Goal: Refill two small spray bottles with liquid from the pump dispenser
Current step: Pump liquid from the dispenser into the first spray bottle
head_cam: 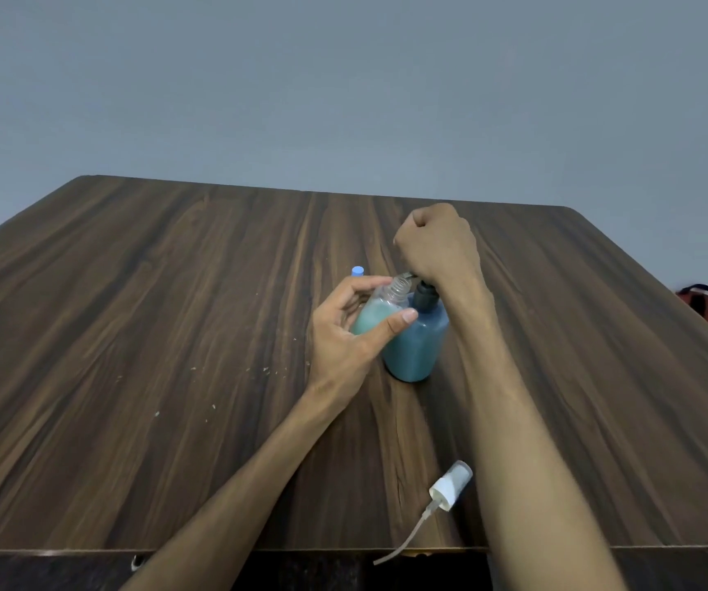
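Left fingers (369,292) grasping spray bottle (380,309), right fingers (424,232) clenched on pump dispenser (418,339), mid-table (173,334)

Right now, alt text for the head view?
The left hand tilts an open small bottle under the spout of the blue pump dispenser, while the right hand, a fist, presses the pump. A detached spray cap with its tube lies near the front edge of the wooden table.
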